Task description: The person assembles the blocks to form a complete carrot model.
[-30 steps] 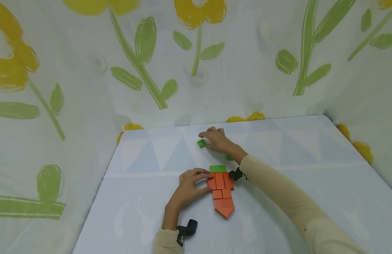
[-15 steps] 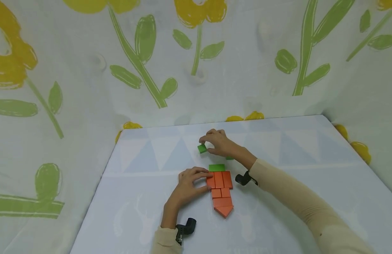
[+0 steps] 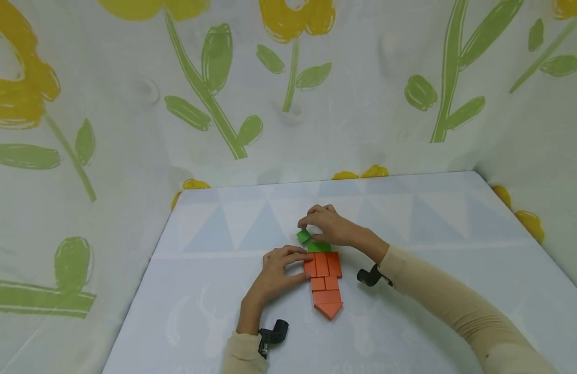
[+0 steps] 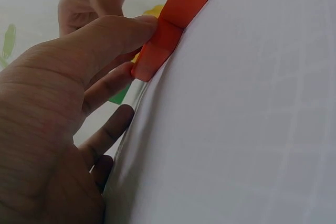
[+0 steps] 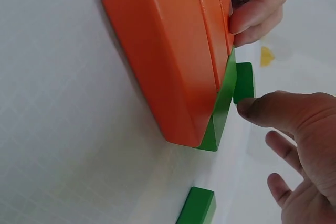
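Observation:
Orange blocks lie flat on the table, fitted together into a shape with a pointed near end (image 3: 329, 310). My left hand (image 3: 278, 272) holds the leftmost long orange block (image 4: 170, 38) of the wide row between thumb and index finger. A flat green block (image 3: 319, 248) lies against the far side of that row. Just beyond its left end, my right hand (image 3: 332, 227) pinches a small green block (image 3: 304, 236) between thumb and fingers. In the right wrist view the thumb presses this small block (image 5: 244, 80), close beside the longer green block (image 5: 212, 129).
Another green block (image 5: 197, 206) lies on the table in the right wrist view; the right hand and forearm hide it in the head view. The white table (image 3: 199, 291) has pale blue triangles. A flowered curtain (image 3: 353, 104) surrounds its far and side edges.
My right hand has taken hold of the small green block and drawn it nearer, from the far part of the table to beside the flat green block. My left hand has stayed in place.

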A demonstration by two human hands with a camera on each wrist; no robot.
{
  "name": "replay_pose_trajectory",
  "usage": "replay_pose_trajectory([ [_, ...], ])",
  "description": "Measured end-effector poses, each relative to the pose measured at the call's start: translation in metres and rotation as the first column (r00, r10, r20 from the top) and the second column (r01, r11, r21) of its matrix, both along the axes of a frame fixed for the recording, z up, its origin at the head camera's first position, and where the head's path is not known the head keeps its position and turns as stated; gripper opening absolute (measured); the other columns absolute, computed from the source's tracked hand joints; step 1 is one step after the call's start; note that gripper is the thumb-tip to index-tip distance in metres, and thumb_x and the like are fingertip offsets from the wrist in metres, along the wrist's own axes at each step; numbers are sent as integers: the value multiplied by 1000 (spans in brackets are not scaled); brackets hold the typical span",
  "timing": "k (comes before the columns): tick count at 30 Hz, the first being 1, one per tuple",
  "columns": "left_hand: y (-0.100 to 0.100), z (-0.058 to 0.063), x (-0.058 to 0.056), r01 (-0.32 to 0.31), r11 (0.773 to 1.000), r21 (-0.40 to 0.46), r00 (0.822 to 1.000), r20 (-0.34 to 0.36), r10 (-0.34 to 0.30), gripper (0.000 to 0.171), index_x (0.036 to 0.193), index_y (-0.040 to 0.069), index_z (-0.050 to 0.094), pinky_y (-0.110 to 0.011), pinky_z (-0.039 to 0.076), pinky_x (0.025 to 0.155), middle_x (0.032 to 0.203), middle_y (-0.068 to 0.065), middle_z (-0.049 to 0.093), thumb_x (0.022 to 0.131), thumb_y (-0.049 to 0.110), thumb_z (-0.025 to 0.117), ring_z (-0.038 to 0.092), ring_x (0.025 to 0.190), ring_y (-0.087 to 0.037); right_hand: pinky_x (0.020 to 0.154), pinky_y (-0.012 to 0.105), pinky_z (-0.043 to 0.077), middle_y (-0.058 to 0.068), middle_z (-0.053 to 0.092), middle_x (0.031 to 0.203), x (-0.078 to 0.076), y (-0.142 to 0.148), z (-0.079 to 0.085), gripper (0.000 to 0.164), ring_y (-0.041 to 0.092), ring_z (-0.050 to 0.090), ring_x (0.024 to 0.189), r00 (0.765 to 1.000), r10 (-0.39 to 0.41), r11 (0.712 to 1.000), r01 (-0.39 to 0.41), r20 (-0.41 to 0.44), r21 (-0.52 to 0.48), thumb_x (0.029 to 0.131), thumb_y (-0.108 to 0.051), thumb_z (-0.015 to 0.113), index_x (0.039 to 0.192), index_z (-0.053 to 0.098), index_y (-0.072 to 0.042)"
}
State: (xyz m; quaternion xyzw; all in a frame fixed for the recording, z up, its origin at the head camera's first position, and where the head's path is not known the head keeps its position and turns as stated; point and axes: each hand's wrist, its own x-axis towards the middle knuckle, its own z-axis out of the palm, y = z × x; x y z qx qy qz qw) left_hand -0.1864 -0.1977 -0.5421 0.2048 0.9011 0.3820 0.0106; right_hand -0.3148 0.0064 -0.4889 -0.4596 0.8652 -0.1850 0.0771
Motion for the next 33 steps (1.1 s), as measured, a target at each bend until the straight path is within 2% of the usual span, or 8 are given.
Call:
replay_pose_trajectory([
  [12, 4, -3, -3, 23, 1000, 20, 999, -29, -22, 37, 127, 28, 70, -54, 19, 107, 133, 10, 56, 91, 36, 74, 47, 128, -15, 99, 48, 32, -4, 67, 118, 1, 8, -6, 37, 23, 48, 122, 1000, 28, 1000, -28, -6, -2, 90, -6, 75, 126, 68, -14],
  [15, 4, -1, -3, 27, 999, 22, 999, -38, -26, 37, 127, 27, 70, -57, 17, 108, 134, 8, 56, 91, 35, 74, 47, 128, -16, 100, 49, 29, -2, 67, 120, -1, 11, -1, 38, 23, 47, 125, 1000, 11, 1000, -11, 12, -16, 91, -6, 73, 128, 67, -13],
  [19, 3, 2, -4, 18, 1000, 20, 999, -36, -17, 38, 128, 27, 70, -58, 16, 108, 133, 8, 56, 91, 34, 75, 47, 128, -17, 100, 52, 28, 3, 68, 119, -6, 21, 9, 37, 25, 47, 124, 997, -82, 995, 82, 12, -61, 92, -10, 72, 128, 66, -10],
  [23, 2, 4, -4, -4, 1000, -4, 1000, -25, 4, 39, 129, 30, 69, -56, 16, 109, 133, 10, 55, 91, 36, 74, 46, 128, -16, 99, 55, 27, 6, 68, 117, -10, 40, 13, 38, 27, 48, 121, 978, -208, 974, 209, 16, -92, 90, -13, 74, 127, 66, -8],
  [28, 0, 2, -4, -20, 999, -42, 1000, 13, 20, 39, 129, 33, 68, -51, 16, 110, 134, 13, 54, 91, 41, 73, 45, 129, -13, 100, 56, 27, 5, 67, 117, -7, 61, -1, 46, 29, 48, 121, 945, -322, 946, 323, 59, -15, 87, -21, 79, 129, 65, -7],
  [33, 0, -2, -2, -14, 999, -33, 1000, 13, 15, 39, 129, 32, 69, -53, 16, 110, 134, 11, 55, 91, 39, 74, 45, 130, -15, 99, 58, 27, 3, 68, 112, -1, 73, -17, 47, 30, 49, 120, 930, -362, 932, 363, 67, -3, 84, -17, 79, 128, 65, -7],
])
